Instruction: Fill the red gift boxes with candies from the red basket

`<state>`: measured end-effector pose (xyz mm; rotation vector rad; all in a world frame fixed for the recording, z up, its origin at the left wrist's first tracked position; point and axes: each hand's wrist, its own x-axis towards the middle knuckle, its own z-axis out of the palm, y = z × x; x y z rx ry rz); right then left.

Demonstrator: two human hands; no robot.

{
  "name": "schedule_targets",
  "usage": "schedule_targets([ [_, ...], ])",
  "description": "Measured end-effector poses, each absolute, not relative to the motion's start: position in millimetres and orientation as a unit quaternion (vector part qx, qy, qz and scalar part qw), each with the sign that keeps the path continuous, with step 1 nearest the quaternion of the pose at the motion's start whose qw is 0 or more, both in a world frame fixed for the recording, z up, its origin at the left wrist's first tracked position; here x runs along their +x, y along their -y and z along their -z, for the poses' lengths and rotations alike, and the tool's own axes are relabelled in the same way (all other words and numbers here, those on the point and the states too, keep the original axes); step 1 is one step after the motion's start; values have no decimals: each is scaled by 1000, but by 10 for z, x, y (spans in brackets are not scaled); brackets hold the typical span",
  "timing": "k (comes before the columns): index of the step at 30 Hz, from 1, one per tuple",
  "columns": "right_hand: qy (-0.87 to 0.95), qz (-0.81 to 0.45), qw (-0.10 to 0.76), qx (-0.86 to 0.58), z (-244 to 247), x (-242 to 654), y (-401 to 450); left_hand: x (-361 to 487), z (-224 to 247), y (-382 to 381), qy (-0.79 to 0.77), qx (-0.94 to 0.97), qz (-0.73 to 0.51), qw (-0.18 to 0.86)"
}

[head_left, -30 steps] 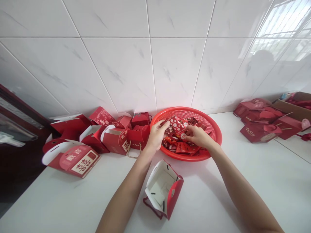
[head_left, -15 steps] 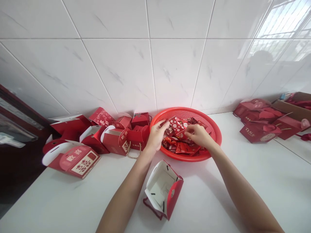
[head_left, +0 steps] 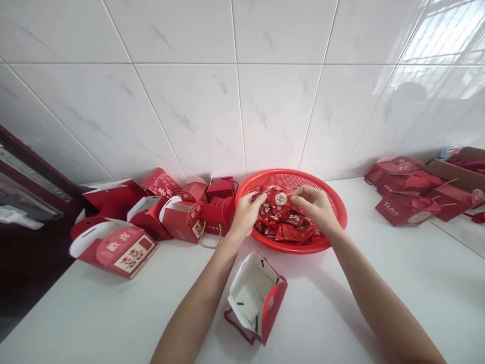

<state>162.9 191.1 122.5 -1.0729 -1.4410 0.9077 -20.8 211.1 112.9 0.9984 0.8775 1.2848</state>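
A red plastic basket (head_left: pixel 337 202) near the tiled wall holds many small red candy packets (head_left: pixel 293 232). Over its left side, my left hand (head_left: pixel 245 215) pinches red packets. My right hand (head_left: pixel 314 205) is closed at the right edge of a red packet with a round pale emblem (head_left: pixel 280 198), which lies between both hands. In front of the basket, an open red box (head_left: pixel 275 308) with a white inside and a dark red cord stands between my forearms; no packets show in it.
Several red gift boxes (head_left: pixel 182 222) stand at the left, one with a rope handle. More red boxes (head_left: pixel 407 207) are piled at the right, beside a brown carton (head_left: pixel 450 172). The white table (head_left: pixel 106 313) meets the tiled wall.
The white-dotted packet between my hands is no longer seen facing up; one with a round emblem shows there. My right hand has shifted slightly right and up.
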Motion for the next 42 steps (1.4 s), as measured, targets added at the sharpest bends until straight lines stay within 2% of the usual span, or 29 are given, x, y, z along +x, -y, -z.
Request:
schedule_targets([
  [6, 626, -347, 515, -471, -1193, 1616, -1917, -208, -1114, -2133, -363, 440, -548, 612],
  [18, 634, -356, 509, -461, -1173, 1627, -1933, -251, -1118, -2109, -329, 497, -505, 624],
  [28, 617, -382, 511, -462, -1221, 1674, -1947, -212, -1076, -2125, -355, 444, -575, 588],
  [31, 654, -367, 455, -480, -1208, 1787, -1979, -213, -1074, -2137, -354, 406, -602, 589],
  [37, 794, -350, 202, -455, -1213, 1957, -1941, -231, -1078, -2154, -337, 375, -609, 612],
  [42, 814, -309, 73, -486, -1221, 1853, -1880, -227, -1090, -2144, -320, 371, -613, 620],
])
